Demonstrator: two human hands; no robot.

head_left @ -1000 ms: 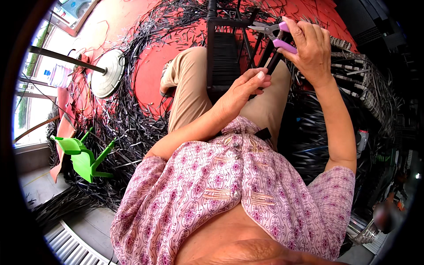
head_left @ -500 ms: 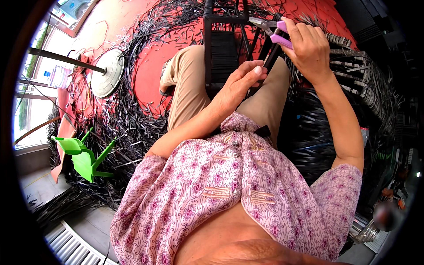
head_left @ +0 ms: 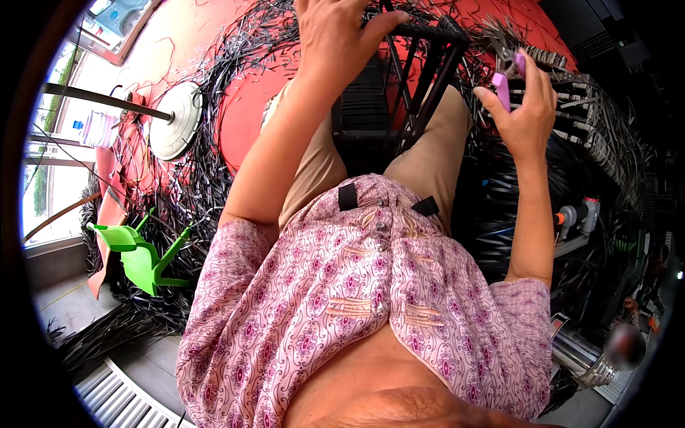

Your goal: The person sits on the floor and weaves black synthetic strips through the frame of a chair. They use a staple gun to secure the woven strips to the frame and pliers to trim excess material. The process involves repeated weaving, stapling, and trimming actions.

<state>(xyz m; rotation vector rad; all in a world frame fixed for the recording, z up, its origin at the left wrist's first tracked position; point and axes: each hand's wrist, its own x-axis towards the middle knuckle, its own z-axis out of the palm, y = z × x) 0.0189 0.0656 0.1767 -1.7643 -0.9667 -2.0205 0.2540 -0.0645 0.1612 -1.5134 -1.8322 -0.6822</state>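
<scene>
The left hand [head_left: 335, 43] is closed over the top bar of a black slatted metal frame [head_left: 399, 93] standing between the knees. The right hand [head_left: 524, 107] holds purple-handled pliers [head_left: 508, 75], raised just right of it. The frame looks rigid and fairly heavy, best held by its bars; the pliers look light, their smooth handles perhaps slippery.

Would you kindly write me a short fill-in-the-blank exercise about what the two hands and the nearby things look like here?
1. The right hand holds a cutter with ____ handles.
2. The left hand rests on a black ____ frame between the knees.
3. The small plastic chair on the person's left is ____.
4. The floor beneath the black strips is ____.

Missing words: purple; metal; green; red
</scene>
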